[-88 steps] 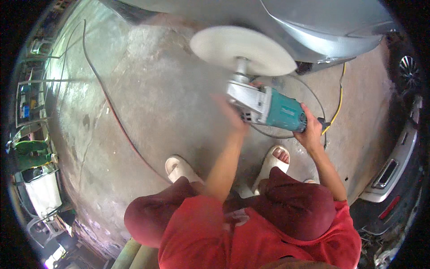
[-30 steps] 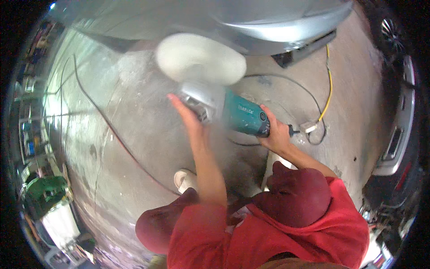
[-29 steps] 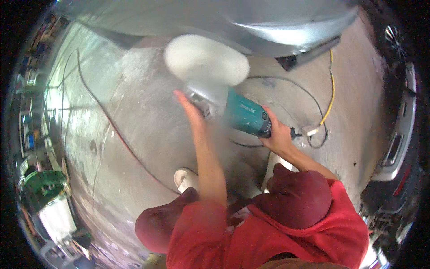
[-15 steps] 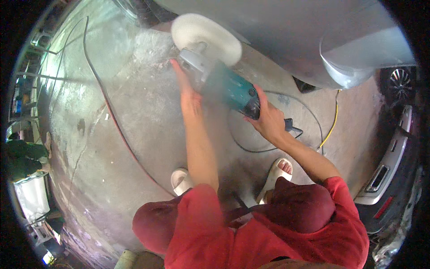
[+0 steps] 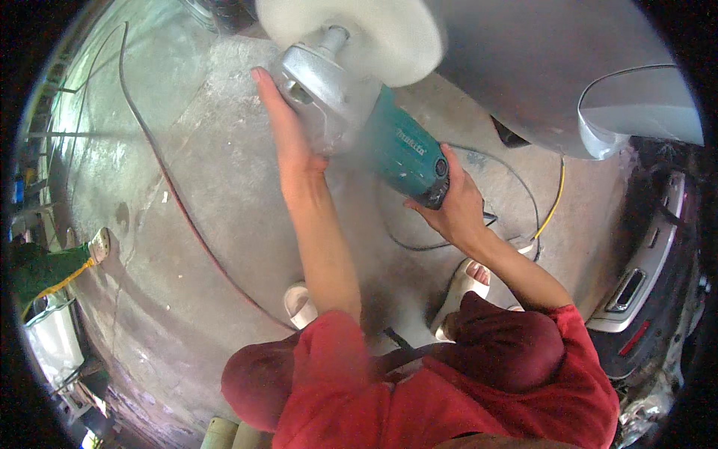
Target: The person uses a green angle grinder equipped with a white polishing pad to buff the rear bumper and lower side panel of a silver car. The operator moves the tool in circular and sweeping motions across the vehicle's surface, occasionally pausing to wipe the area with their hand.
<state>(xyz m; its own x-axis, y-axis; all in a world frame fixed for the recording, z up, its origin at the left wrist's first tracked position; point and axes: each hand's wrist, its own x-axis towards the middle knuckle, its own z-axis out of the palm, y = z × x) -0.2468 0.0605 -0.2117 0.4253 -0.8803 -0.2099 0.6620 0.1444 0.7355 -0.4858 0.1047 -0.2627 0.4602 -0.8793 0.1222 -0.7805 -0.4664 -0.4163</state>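
A teal power polisher (image 5: 410,153) with a silver metal head is held out in front of me with both hands. Its round off-white pad (image 5: 359,37) sits beside a grey car body panel (image 5: 516,67); whether the two touch I cannot tell. Against the metal head lies my left hand (image 5: 290,135), thumb stretched along its side and the other fingers hidden behind it. Around the rear end of the teal housing wraps my right hand (image 5: 458,203). A haze blurs the middle of the tool.
A dark red hose (image 5: 179,198) curves across the concrete floor at left. Black cable (image 5: 516,178) and a yellow cord (image 5: 557,206) lie at right. A car bumper part (image 5: 636,288) stands far right. Another person's leg (image 5: 67,262) shows at the left edge.
Polisher and both hands have come closer to the camera, so the pad looks larger and reaches the top edge. At left, the other person's foot has moved rightward.
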